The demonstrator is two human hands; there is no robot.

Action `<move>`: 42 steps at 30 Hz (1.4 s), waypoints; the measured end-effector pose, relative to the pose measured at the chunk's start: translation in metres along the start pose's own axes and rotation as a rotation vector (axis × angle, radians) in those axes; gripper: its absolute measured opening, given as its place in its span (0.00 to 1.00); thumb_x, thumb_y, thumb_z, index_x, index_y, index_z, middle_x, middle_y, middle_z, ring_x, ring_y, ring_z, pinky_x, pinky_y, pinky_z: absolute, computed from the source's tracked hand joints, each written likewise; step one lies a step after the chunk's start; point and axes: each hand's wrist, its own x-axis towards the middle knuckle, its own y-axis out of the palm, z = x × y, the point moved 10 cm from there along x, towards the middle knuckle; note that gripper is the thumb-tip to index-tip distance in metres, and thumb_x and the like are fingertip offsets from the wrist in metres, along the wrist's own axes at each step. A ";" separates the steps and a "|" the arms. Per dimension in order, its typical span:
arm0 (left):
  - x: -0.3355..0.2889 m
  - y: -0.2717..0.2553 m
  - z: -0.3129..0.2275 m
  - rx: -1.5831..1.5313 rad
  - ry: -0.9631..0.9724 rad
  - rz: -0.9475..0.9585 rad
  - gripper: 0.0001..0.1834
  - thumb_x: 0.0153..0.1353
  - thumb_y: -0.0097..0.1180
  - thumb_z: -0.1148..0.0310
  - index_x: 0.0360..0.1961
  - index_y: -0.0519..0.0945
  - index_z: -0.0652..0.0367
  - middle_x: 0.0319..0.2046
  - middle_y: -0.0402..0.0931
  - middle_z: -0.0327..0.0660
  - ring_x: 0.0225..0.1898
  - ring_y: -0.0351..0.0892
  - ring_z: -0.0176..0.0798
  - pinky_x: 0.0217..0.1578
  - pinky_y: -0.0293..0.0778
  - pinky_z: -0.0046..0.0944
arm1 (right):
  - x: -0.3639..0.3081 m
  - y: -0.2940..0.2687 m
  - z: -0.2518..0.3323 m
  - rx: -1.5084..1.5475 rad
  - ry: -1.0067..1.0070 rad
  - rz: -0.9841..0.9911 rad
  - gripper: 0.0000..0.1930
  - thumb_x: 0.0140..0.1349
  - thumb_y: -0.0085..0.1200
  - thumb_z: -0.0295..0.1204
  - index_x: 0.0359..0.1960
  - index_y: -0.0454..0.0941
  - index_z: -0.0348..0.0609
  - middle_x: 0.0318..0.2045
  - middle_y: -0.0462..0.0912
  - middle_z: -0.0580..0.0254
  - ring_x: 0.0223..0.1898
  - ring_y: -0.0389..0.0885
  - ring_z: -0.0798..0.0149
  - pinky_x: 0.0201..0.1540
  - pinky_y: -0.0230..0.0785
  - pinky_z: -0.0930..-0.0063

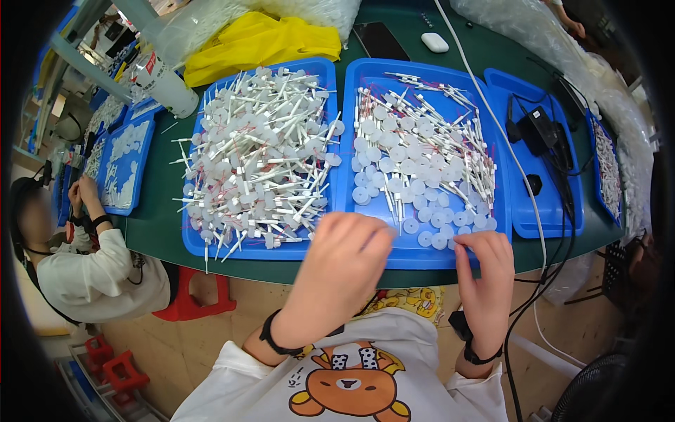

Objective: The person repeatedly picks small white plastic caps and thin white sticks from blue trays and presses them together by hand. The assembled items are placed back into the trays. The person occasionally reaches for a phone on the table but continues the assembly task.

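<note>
My left hand (344,257) is closed and slightly blurred above the near edges of two blue trays; its fingertips and anything in them are hidden. At the right tray (415,260), my right hand (490,266) has thumb and forefinger together at the near right corner, pinching what looks like a translucent white disc (452,243). Loose discs (425,214) lie around those fingertips. Behind them spread thin white sticks with red wires (467,151). The left tray (281,252) is heaped with white stick-and-disc pieces (260,155), some sticking out over its rim.
A third blue tray (524,221) at right holds black adapters and cables (538,132). A white cable (485,98) crosses the right tray. Behind lie a yellow bag (264,43), a phone (380,41) and a white case (434,42). Another person (98,264) sits at left.
</note>
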 end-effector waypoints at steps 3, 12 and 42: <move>0.008 0.042 0.004 -0.092 -0.034 0.064 0.15 0.54 0.64 0.78 0.44 0.80 0.59 0.40 0.79 0.44 0.44 0.77 0.50 0.48 0.71 0.45 | 0.002 0.009 -0.004 -0.043 -0.023 0.027 0.08 0.58 0.58 0.17 0.38 0.80 0.40 0.35 0.79 0.59 0.40 0.75 0.53 0.45 0.65 0.63; 0.019 0.061 0.016 -0.265 -0.146 0.084 0.16 0.54 0.61 0.82 0.46 0.78 0.68 0.38 0.73 0.50 0.42 0.76 0.55 0.46 0.72 0.48 | 0.029 0.022 -0.013 -0.222 -0.149 -0.015 0.13 0.53 0.56 0.16 0.42 0.80 0.33 0.49 0.79 0.51 0.49 0.76 0.49 0.54 0.65 0.58; -0.014 0.040 0.033 -0.870 -0.313 0.121 0.18 0.58 0.64 0.85 0.50 0.80 0.67 0.45 0.75 0.43 0.44 0.79 0.34 0.49 0.78 0.33 | 0.035 0.030 -0.031 -0.226 -0.039 -0.023 0.07 0.60 0.59 0.22 0.39 0.80 0.38 0.38 0.77 0.55 0.41 0.75 0.52 0.46 0.65 0.61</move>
